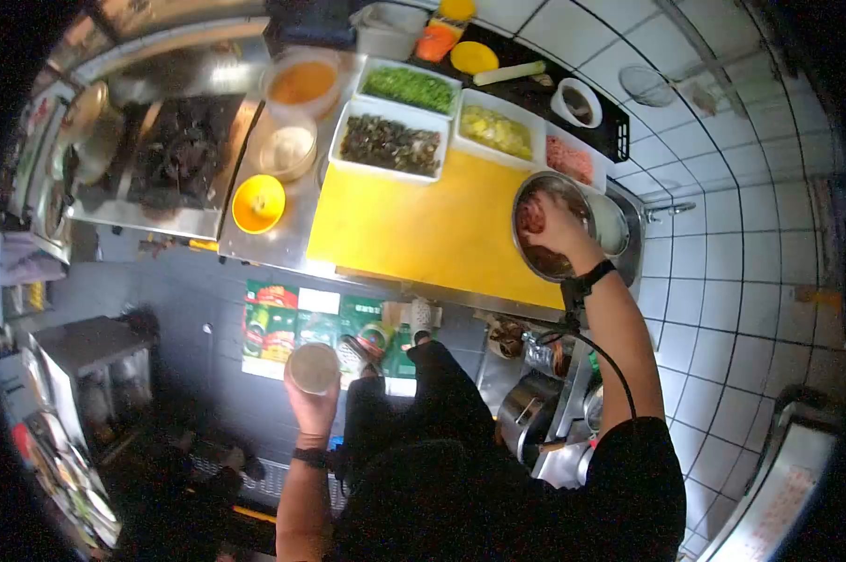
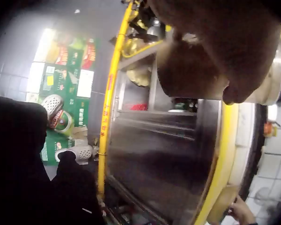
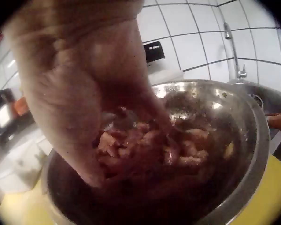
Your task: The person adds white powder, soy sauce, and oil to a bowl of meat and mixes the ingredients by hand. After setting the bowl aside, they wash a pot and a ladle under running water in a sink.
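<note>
My right hand [image 1: 556, 228] reaches down into a round metal bowl [image 3: 255, 136] at the right end of the yellow cutting board [image 1: 399, 220]. Thumb and fingers curl round pinkish raw meat pieces [image 3: 152, 143] in the bowl, the fingertips partly buried among them. Away from the counter, low over the floor in the head view, my left hand [image 1: 312, 409] grips a round tub [image 1: 314, 368] with a pale, whitish top. In the left wrist view the tub [image 2: 187, 70] looks brown in shadow, with fingers over its side.
Behind the board stand white trays of chopped greens [image 1: 409, 89], dark pieces [image 1: 390, 145], yellow slices [image 1: 496, 129] and minced meat [image 1: 570, 159]. A yellow bowl [image 1: 258, 203] sits left of the board, near the stove [image 1: 184, 150]. A faucet [image 1: 671, 211] is at the right wall.
</note>
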`<act>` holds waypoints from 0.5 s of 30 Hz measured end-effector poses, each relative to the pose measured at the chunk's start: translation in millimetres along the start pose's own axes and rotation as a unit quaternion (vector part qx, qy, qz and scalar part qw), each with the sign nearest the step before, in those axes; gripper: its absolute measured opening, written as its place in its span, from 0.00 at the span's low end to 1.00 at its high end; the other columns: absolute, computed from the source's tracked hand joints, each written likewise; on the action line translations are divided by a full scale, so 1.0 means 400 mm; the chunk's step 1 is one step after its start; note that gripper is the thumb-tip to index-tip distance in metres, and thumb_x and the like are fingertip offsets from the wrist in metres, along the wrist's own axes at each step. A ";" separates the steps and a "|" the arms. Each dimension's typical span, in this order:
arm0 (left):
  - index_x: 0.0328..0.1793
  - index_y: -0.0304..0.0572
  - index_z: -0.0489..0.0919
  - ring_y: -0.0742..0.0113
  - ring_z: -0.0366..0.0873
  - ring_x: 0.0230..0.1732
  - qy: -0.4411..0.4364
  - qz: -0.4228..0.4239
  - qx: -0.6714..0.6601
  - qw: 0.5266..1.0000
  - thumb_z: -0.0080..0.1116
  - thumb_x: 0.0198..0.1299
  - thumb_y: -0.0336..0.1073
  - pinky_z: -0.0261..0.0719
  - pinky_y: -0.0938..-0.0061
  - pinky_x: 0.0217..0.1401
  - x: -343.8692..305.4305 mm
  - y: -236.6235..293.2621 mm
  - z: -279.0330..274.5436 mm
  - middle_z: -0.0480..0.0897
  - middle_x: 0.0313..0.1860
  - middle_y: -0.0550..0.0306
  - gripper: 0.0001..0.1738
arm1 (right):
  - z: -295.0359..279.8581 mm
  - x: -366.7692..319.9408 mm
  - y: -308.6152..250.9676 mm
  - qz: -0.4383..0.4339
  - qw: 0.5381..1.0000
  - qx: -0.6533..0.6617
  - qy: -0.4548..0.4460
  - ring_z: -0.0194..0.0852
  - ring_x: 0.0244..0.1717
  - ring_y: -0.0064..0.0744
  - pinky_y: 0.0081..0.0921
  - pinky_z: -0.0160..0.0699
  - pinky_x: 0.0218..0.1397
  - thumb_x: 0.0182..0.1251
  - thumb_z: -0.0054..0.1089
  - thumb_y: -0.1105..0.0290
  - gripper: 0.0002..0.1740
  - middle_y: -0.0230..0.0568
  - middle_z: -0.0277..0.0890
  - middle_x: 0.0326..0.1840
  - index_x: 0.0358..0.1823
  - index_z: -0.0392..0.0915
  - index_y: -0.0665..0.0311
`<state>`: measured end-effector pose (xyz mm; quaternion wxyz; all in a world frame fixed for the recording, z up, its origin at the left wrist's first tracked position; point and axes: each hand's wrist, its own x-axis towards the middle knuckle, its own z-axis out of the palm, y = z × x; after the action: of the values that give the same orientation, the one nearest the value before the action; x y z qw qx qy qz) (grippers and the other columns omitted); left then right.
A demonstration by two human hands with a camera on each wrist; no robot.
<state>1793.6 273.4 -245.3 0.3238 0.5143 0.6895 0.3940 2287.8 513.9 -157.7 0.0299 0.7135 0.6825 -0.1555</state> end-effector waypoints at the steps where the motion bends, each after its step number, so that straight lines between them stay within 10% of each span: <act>1: 0.74 0.33 0.59 0.52 0.74 0.65 -0.018 0.013 -0.010 1.000 0.80 0.44 0.31 0.72 0.60 0.68 0.009 0.056 0.007 0.73 0.63 0.42 0.52 | 0.011 -0.008 0.013 -0.072 0.997 -0.006 -0.012 0.67 0.68 0.57 0.44 0.71 0.66 0.60 0.65 0.71 0.20 0.65 0.64 0.67 0.53 0.74 0.70; 4: 0.73 0.34 0.59 0.53 0.74 0.63 -0.046 0.096 0.011 0.994 0.78 0.46 0.29 0.76 0.62 0.65 0.053 0.236 0.051 0.74 0.62 0.43 0.49 | 0.089 -0.009 0.108 -0.247 0.964 -0.087 -0.039 0.67 0.68 0.56 0.41 0.74 0.65 0.57 0.64 0.77 0.20 0.62 0.57 0.74 0.52 0.76 0.68; 9: 0.71 0.33 0.60 0.51 0.75 0.62 -0.053 0.123 -0.020 0.991 0.79 0.47 0.32 0.76 0.62 0.64 0.096 0.352 0.219 0.74 0.60 0.42 0.48 | 0.086 -0.004 0.257 -0.190 0.969 0.023 -0.155 0.79 0.51 0.60 0.46 0.81 0.51 0.55 0.64 0.78 0.25 0.57 0.59 0.72 0.58 0.75 0.67; 11: 0.71 0.32 0.60 0.51 0.75 0.62 -0.070 0.147 -0.021 0.986 0.79 0.47 0.34 0.76 0.63 0.64 0.127 0.394 0.292 0.74 0.60 0.41 0.48 | 0.023 -0.063 0.217 -0.134 0.988 0.052 0.054 0.76 0.56 0.60 0.45 0.80 0.55 0.53 0.67 0.78 0.34 0.56 0.57 0.73 0.65 0.70 0.66; 15: 0.71 0.32 0.60 0.50 0.75 0.63 -0.095 0.153 -0.035 0.983 0.80 0.47 0.35 0.75 0.63 0.65 0.152 0.469 0.384 0.73 0.62 0.40 0.50 | 0.093 -0.088 0.190 -0.152 0.988 -0.010 -0.015 0.63 0.68 0.66 0.51 0.69 0.70 0.57 0.62 0.79 0.32 0.66 0.60 0.69 0.66 0.72 0.62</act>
<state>1993.6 394.5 -156.9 0.3409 0.6373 0.5546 0.4123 2355.0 465.3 -196.7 0.0238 0.5985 0.7842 -0.1622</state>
